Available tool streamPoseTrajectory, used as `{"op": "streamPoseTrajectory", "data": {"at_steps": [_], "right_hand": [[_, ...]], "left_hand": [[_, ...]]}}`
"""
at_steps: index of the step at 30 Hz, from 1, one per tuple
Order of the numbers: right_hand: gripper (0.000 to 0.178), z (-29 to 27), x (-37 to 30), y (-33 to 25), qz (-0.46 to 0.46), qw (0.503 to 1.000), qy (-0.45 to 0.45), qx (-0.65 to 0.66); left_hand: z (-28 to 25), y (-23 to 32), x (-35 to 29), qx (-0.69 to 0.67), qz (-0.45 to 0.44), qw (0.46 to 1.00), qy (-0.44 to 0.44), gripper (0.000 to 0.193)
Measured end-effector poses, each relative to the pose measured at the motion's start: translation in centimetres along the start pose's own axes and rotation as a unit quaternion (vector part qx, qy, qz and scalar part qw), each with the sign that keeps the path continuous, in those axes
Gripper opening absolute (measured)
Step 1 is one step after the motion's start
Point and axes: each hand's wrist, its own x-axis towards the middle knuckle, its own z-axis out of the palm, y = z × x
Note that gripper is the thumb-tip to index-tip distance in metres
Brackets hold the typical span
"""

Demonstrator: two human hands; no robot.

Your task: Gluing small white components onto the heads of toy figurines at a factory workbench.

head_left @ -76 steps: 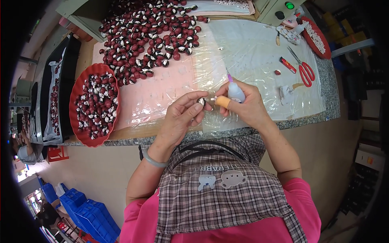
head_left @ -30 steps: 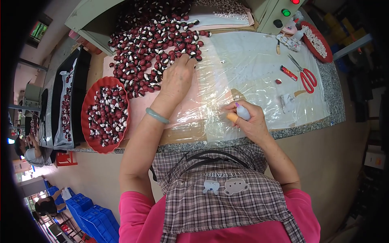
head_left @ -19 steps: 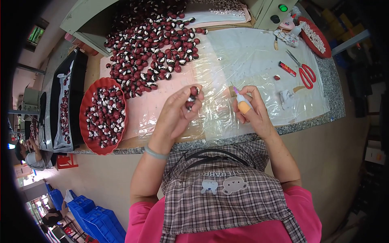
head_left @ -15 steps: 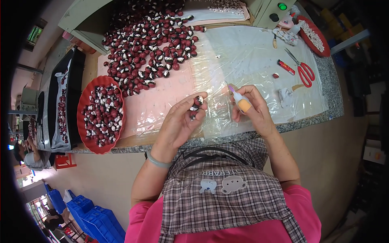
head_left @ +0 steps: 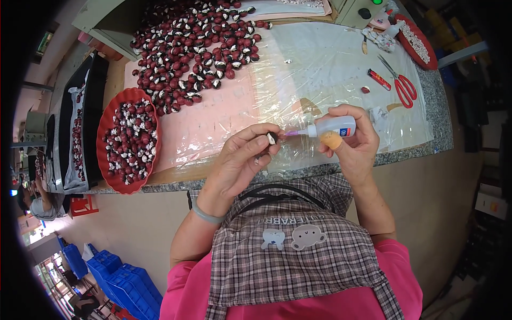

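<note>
Glue bottle (head_left: 332,127) tip at bead (head_left: 271,138), both hands

Open stretch of clear plastic sheet (head_left: 330,69) across the middle of the bench, bare between bead pile and tools; passage there unobstructed. Blocked at upper left by the heap of red-and-white beads (head_left: 197,42), spreading toward the centre. Red tray (head_left: 109,128) of the same beads at the left edge, just beside a black tray (head_left: 80,106). Right side cluttered: red scissors (head_left: 402,85), small red tube (head_left: 378,79), red dish (head_left: 416,40) at the far corner, well apart from the open stretch. Front edge taken up by left hand (head_left: 240,160) and right hand (head_left: 354,141) with glue bottle (head_left: 330,127), nozzle just short of the left fingertips.
</note>
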Motion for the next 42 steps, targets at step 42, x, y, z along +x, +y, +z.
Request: {"op": "streamPoseTrajectory", "data": {"at_steps": [42], "right_hand": [[0.033, -0.5, 0.3, 0.8, -0.126, 0.988, -0.015, -0.086]], "left_hand": [[-1.3, -0.4, 0.3, 0.024, -0.024, 0.999, -0.012, 0.035]]}}
